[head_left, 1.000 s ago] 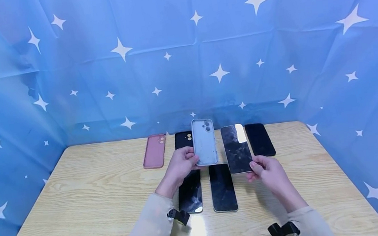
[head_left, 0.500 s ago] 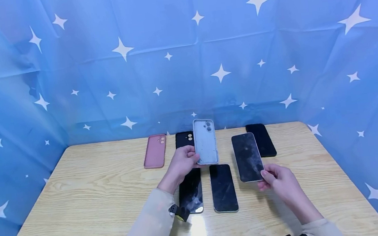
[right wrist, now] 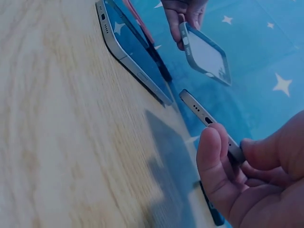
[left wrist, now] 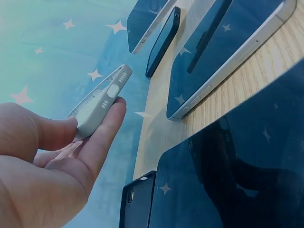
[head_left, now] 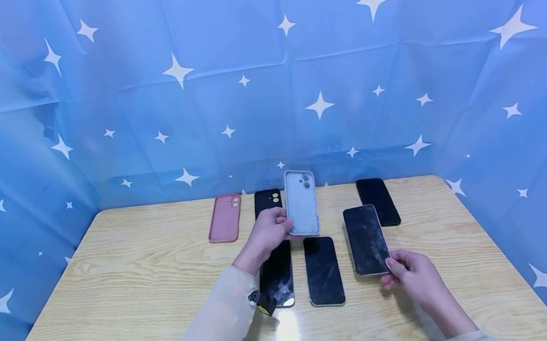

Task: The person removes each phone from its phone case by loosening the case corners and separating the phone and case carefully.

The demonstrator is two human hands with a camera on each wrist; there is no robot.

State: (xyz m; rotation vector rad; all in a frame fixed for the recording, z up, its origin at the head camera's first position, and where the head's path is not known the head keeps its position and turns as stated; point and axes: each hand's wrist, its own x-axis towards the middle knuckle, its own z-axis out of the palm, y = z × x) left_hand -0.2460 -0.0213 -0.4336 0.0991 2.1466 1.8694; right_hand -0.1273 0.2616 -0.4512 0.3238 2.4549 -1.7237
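My left hand (head_left: 269, 233) pinches a pale blue phone case (head_left: 301, 203) by its lower left corner, thumb on the front and fingers behind. The case is raised, its hollow side facing me. In the left wrist view the case (left wrist: 102, 104) shows its button side. My right hand (head_left: 416, 277) grips a smartphone (head_left: 366, 240) at its lower right corner, dark screen up. The right wrist view shows this phone's bottom edge (right wrist: 202, 111) with its port, held above the table where a shadow falls.
On the wooden table (head_left: 129, 290) lie two dark phones, a left one (head_left: 275, 275) and a middle one (head_left: 323, 272). Farther back are a pink case (head_left: 225, 219), a black case (head_left: 264, 200) partly behind my left hand, and a black phone-shaped item (head_left: 379, 202). A starry blue curtain (head_left: 266, 109) stands behind.
My right hand has drawn the smartphone toward me and to the right, away from the pale blue case. My left hand with the case has shifted slightly right.
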